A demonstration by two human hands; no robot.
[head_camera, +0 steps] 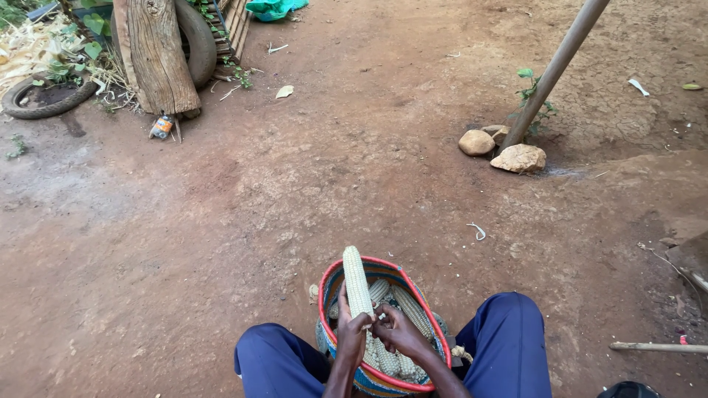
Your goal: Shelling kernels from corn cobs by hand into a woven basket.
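A pale white maize cob (pixel 357 284) stands upright above a woven basket (pixel 328 284) with a red rim, which sits between my knees in blue trousers. My left hand (pixel 349 330) is closed around the cob's lower part. My right hand (pixel 398 332) touches the cob's base from the right, fingers bent against it. Several more cobs (pixel 407 309) lie inside the basket under my hands.
Bare reddish dirt ground stretches ahead. A leaning wooden pole (pixel 553 70) with stones (pixel 518 158) at its foot stands at the right. At the upper left stand a wooden plank (pixel 156 55), old tyres (pixel 44 103) and dry husks. A stick (pixel 656 346) lies at the lower right.
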